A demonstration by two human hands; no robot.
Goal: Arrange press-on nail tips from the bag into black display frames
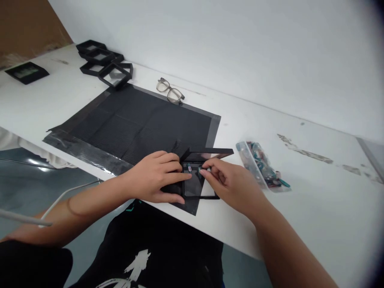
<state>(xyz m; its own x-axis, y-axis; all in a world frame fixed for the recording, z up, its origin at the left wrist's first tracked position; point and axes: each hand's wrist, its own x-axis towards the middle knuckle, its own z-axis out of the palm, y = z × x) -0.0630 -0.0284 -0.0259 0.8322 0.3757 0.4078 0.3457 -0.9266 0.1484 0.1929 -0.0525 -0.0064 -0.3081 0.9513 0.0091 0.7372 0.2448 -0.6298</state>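
A black square frame case (200, 188) lies open at the near corner of the black mat (141, 120), its lid (210, 152) raised. My left hand (157, 176) rests flat on the case's left side and holds it down. My right hand (228, 182) pinches a small pale item (207, 170) at the upper edge of the case's clear film. Another small piece (189, 168) sits beside it, by my left fingertips.
A clear plastic bag of small colourful parts (262, 166) lies right of the case. Glasses (169, 91) rest beyond the mat. Several black frame cases (105, 64) are stacked at the far left, and one dark case (27, 72) lies apart.
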